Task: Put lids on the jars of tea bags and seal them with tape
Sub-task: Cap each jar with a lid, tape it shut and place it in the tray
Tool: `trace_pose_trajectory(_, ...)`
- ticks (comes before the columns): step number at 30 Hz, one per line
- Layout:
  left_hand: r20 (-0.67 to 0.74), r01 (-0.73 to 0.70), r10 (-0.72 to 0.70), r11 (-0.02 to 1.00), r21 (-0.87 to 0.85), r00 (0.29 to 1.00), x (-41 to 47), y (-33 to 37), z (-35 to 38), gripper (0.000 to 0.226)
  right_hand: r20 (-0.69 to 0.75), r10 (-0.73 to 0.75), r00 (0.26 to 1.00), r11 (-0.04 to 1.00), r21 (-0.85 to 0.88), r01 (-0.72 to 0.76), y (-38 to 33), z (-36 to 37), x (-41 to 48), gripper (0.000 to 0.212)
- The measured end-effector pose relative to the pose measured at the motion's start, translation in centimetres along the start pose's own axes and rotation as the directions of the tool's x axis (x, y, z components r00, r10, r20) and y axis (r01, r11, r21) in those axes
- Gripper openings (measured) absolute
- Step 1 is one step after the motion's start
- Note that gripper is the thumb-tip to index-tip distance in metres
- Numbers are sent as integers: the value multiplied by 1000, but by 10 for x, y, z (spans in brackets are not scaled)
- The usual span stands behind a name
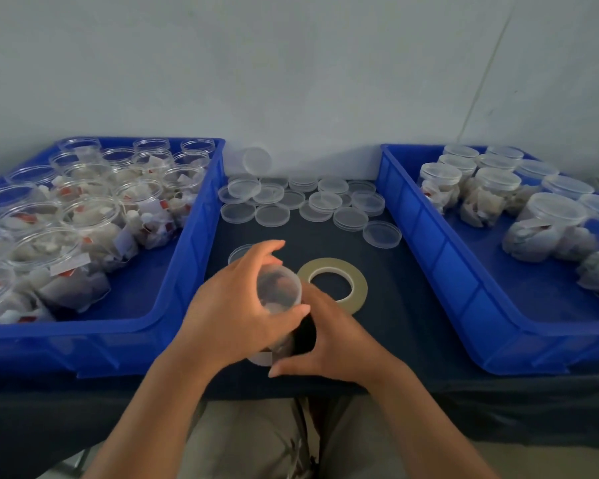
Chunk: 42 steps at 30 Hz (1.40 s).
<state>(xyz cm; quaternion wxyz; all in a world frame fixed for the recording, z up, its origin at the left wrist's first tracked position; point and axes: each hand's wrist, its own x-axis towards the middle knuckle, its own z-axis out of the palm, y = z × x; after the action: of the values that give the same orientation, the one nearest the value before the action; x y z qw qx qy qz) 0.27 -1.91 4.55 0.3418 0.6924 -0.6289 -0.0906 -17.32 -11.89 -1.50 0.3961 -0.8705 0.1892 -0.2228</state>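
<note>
wall (291,63): plain pale grey, thin diagonal line (485,69) at right | table (412,305): dark navy cloth, set against wall | floor (567,466): pale, lower right | light: soft, even

Dim, soft, bluish light; mild overall blur, wide-angle bending at the edges.

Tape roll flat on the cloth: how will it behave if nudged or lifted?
The tape roll lies flat, so probably won't roll unless tipped on edge. Thin ring, wide hole: likely light and stiff. The dark cloth should limit sliding.
</note>
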Motion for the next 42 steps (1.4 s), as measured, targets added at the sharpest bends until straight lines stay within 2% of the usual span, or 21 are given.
trace_pose_trajectory(2,24,55,-57,994,90,998,-3,-5,-6,98,70,162,984,953,-269,-138,9,-15,-3,101)
trace_pose_trajectory(4,20,144,-153,964,225,988,-7,-5,-8,105,33,306,952,858,-444,-260,18,-30,-4,92)
trace_pose_trajectory(6,-9,165,-169,945,284,986,-10,-2,-4,103,-9,280,960,783,-576,-234,23,-41,-5,66)
trace_pose_trajectory(9,11,75,-78,983,169,997,-4,1,7,81,-1,220,976,737,-656,-167,27,-52,-11,41)
trace_pose_trajectory(11,-19,11,-9,997,82,1000,7,1,16,74,-7,250,968,727,-659,-192,27,-57,-18,34)
trace_pose_trajectory(13,-46,-43,44,998,35,998,21,0,24,74,-81,279,957,727,-633,-266,28,-62,-23,28)
trace_pose_trajectory(15,-27,-80,81,997,16,996,35,1,30,74,-185,302,935,768,-534,-354,28,-67,-28,24)
trace_pose_trajectory(17,18,-113,114,993,-28,993,47,3,35,72,-300,314,901,837,-361,-411,26,-70,-35,23)
trace_pose_trajectory(19,87,-134,140,989,-62,986,58,5,36,75,-390,279,878,886,-246,-392,21,-72,-44,16)
trace_pose_trajectory(22,147,-147,143,989,15,979,64,11,31,92,-469,148,871,926,-243,-288,4,-70,-54,18)
trace_pose_trajectory(23,96,-168,161,983,67,982,62,14,30,97,-490,116,864,931,-250,-267,-2,-68,-56,21)
trace_pose_trajectory(25,-95,-215,223,973,81,970,49,24,30,94,-515,71,854,938,-256,-233,-13,-66,-59,21)
trace_pose_trajectory(28,-310,-320,292,947,-40,905,23,47,42,64,-510,71,857,942,-248,-226,-26,-61,-63,28)
trace_pose_trajectory(31,-411,-333,248,931,-151,877,1,64,56,30,-507,72,859,943,-246,-224,-35,-51,-65,36)
trace_pose_trajectory(33,-453,-307,197,934,-182,870,-8,68,61,16,-505,72,860,952,-223,-210,-39,-45,-65,37)
trace_pose_trajectory(36,-472,-261,142,945,-198,870,-16,70,57,15,-493,109,863,948,-211,-240,-42,-39,-67,37)
trace_pose_trajectory(38,-411,-214,91,941,-262,907,-18,71,52,18,-497,114,860,940,-227,-256,-43,-36,-68,36)
trace_pose_trajectory(40,-299,-136,23,921,-365,954,-20,74,49,31,-498,112,860,936,-236,-259,-43,-33,-68,36)
trace_pose_trajectory(42,-287,-124,14,922,-366,958,-21,72,49,31,-486,109,867,930,-258,-261,-42,-31,-69,35)
